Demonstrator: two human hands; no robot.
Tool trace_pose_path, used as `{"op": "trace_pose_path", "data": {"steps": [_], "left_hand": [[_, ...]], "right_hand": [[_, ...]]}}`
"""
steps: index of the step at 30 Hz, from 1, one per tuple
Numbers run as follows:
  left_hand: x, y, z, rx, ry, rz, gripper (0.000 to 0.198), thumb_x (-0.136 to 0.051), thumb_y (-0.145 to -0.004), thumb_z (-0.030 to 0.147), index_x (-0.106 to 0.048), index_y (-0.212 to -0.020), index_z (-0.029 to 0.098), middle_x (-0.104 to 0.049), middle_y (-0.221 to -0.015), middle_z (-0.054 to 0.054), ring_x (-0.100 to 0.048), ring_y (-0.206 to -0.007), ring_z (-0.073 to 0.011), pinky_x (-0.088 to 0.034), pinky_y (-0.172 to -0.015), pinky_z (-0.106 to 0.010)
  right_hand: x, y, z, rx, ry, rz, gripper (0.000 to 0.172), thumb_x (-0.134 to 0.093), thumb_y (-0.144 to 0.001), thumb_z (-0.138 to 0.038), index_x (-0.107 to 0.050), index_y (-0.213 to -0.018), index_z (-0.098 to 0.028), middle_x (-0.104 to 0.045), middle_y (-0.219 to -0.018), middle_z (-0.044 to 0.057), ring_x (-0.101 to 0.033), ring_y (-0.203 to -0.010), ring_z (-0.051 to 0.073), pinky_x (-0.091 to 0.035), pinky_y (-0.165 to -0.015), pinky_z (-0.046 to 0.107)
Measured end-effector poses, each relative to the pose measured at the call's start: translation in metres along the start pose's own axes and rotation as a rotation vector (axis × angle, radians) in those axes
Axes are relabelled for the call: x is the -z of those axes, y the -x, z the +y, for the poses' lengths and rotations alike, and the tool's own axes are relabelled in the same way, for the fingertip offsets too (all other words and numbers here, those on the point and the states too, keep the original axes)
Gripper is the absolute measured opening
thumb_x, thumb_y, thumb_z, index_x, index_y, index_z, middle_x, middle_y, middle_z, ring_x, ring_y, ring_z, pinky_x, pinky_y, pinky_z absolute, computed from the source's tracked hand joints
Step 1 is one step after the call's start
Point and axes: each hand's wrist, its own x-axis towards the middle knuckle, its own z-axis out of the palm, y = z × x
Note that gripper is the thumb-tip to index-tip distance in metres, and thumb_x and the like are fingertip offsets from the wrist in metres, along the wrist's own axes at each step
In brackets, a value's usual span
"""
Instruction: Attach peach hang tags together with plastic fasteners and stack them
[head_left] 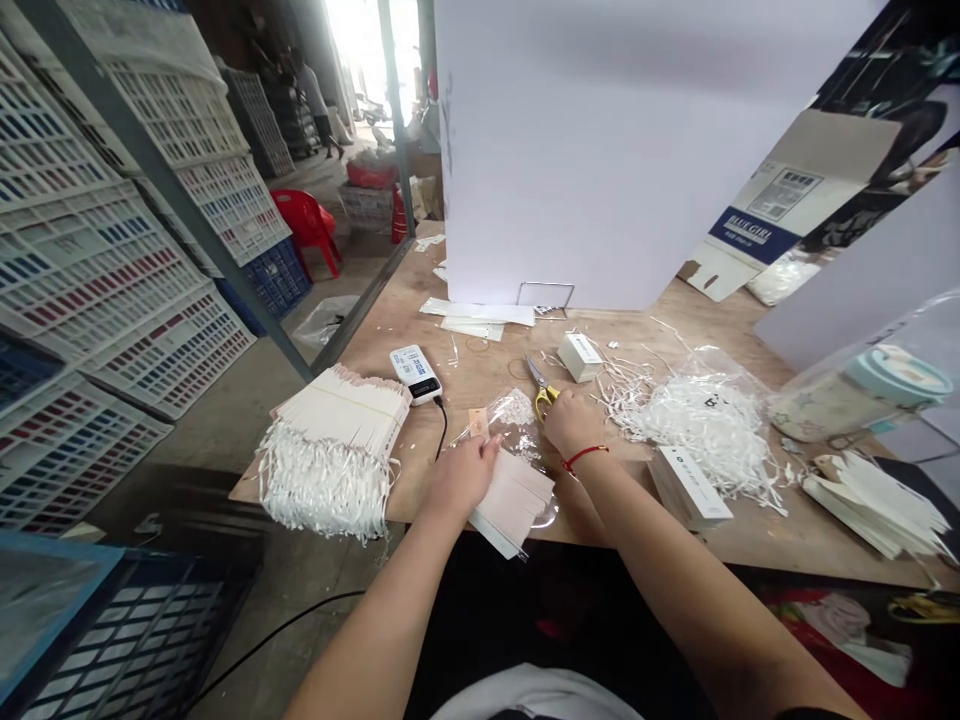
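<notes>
My left hand (459,476) rests on a stack of pale paper tags (510,500) at the table's near edge and pinches one small tan tag (478,421) at its fingertips. My right hand (571,420), with a red string at the wrist, is closed over the yellow handles of scissors (541,385) whose blades point away from me. A clear plastic bag (514,412) with white bits lies between the two hands.
Left on the wooden table (480,370): a big bundle of strung tags (330,445) and a white power bank (415,373) with a black cable. To the right: loose white strings (701,425), small white boxes (686,487), more tags (874,505). A white board (600,150) stands behind. Crates stack at left.
</notes>
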Motion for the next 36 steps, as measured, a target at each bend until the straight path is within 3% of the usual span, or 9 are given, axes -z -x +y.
{"op": "trace_pose_path", "data": {"steps": [8,14,21,27,31,36], "left_hand": [[0.003,-0.003,0.002,0.022,0.030,-0.024,0.061,-0.028,-0.098,0.065,-0.074,-0.109,0.027,-0.074,-0.118,-0.012,-0.067,-0.110,-0.0345,-0.050,-0.091,-0.044],[0.006,-0.001,0.002,0.003,0.054,-0.027,0.056,-0.031,-0.099,0.062,-0.072,-0.120,0.029,-0.072,-0.127,-0.008,-0.065,-0.116,-0.0301,-0.048,-0.096,-0.039],[0.004,-0.008,0.005,0.031,0.031,-0.037,0.062,-0.031,-0.099,0.061,-0.071,-0.121,0.020,-0.068,-0.132,-0.015,-0.063,-0.120,-0.0337,-0.046,-0.101,-0.042],[0.002,-0.015,0.005,0.064,0.008,-0.055,0.065,-0.030,-0.098,0.061,-0.069,-0.125,0.017,-0.066,-0.134,-0.019,-0.061,-0.125,-0.0351,-0.044,-0.105,-0.043],[0.002,-0.015,0.004,0.065,0.000,-0.048,0.067,-0.028,-0.098,0.062,-0.068,-0.127,0.017,-0.065,-0.136,-0.019,-0.059,-0.127,-0.0358,-0.043,-0.105,-0.044],[0.002,-0.014,0.003,0.040,0.002,-0.040,0.063,-0.029,-0.099,0.060,-0.068,-0.126,0.020,-0.066,-0.134,-0.017,-0.061,-0.125,-0.0343,-0.044,-0.105,-0.043]], "right_hand": [[0.014,0.029,0.004,0.074,-0.038,0.083,0.034,-0.038,-0.103,-0.035,-0.055,-0.123,-0.013,-0.060,-0.121,0.021,-0.067,-0.101,0.030,-0.049,-0.082,0.037],[0.014,0.055,0.022,0.153,-0.057,0.110,0.041,-0.039,-0.102,-0.046,-0.055,-0.128,-0.017,-0.058,-0.127,0.018,-0.054,-0.121,0.034,-0.042,-0.097,0.043],[0.011,0.019,0.027,0.133,-0.089,-0.038,0.036,-0.049,-0.098,-0.040,-0.057,-0.121,-0.013,-0.062,-0.127,0.022,-0.060,-0.116,0.035,-0.044,-0.093,0.043],[0.012,0.000,0.021,0.195,-0.155,-0.088,0.029,-0.050,-0.096,-0.026,-0.050,-0.121,-0.012,-0.071,-0.109,0.021,-0.068,-0.099,0.032,-0.044,-0.083,0.039],[0.012,0.003,0.018,0.220,-0.228,0.031,0.030,-0.040,-0.101,-0.033,-0.046,-0.122,-0.013,-0.070,-0.111,0.020,-0.066,-0.099,0.030,-0.041,-0.078,0.036],[0.021,0.005,0.013,0.279,-0.260,0.250,0.029,-0.034,-0.101,-0.023,-0.046,-0.126,-0.014,-0.065,-0.123,0.019,-0.058,-0.113,0.031,-0.035,-0.088,0.037]]}}
